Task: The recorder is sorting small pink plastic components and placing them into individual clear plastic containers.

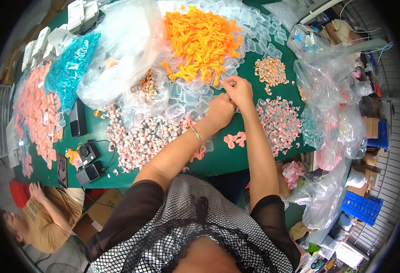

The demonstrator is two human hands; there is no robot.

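Note:
My left hand (221, 110) and my right hand (239, 92) meet over the green table, both with fingers closed. The right hand's thumb and forefinger pinch together at the lower edge of a heap of orange cord bundles (202, 43); whether a cord is between them is too small to tell. The left fingers are curled against the right hand, and what they hold is hidden. Clear plastic boxes (175, 111) lie beside the left hand. Two pink cord bundles (235, 139) rest below the hands. Small pink-and-grey plug-like pieces (152, 139) are heaped under my left forearm.
Right of my forearm lies another pink-and-grey heap (279, 123), with orange-and-grey pieces (271, 73) above it. A large clear bag (122, 50), teal cords (72, 68) and filled pink boxes (38, 113) cover the left. A person (50, 214) sits at lower left.

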